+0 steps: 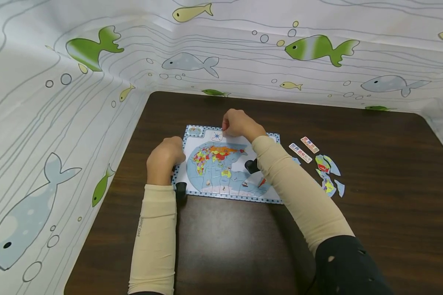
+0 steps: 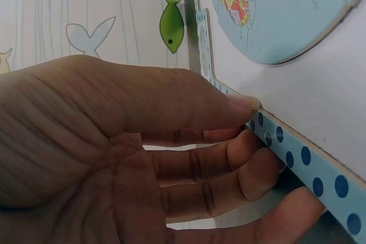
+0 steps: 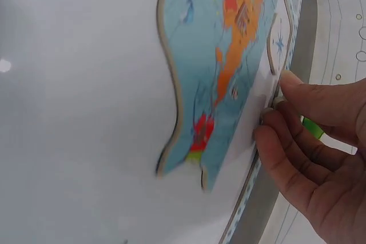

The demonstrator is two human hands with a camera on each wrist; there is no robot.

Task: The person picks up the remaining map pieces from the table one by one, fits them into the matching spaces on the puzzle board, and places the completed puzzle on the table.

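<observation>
A world-map puzzle board with a blue dotted border lies on the dark brown table. My left hand grips its left edge. In the left wrist view the left hand has the thumb on top of the dotted edge and the fingers curled beneath it. My right hand is at the board's far edge, beside a compass star piece. In the right wrist view the right hand has thumb and fingertips on that edge, near the coloured map. No loose piece shows in either hand.
Several loose map pieces and two label strips lie on the table to the right of the board. A fish-print curtain walls the table on the left and at the back.
</observation>
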